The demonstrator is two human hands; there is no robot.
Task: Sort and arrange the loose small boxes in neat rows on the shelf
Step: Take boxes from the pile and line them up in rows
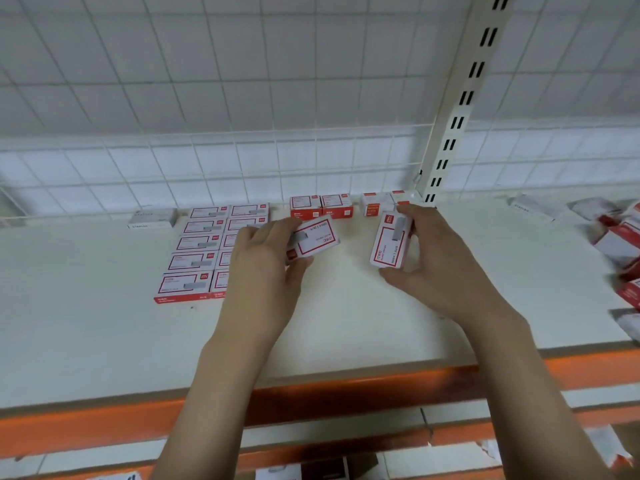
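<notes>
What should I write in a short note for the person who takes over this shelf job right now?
Left hand holds one red-and-white box, tilted, beside the arranged block.
Right hand holds a second box, face up.
Done: two neat columns of boxes on the shelf; a few boxes stand along the back.
Left: place both held boxes, then sort the loose pile at the right edge.

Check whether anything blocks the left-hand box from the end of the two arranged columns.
Nothing visible does. The left hand holds its box right beside the arranged rows; only bare shelf lies in front of them. The hand itself hides part of the right column.
</notes>
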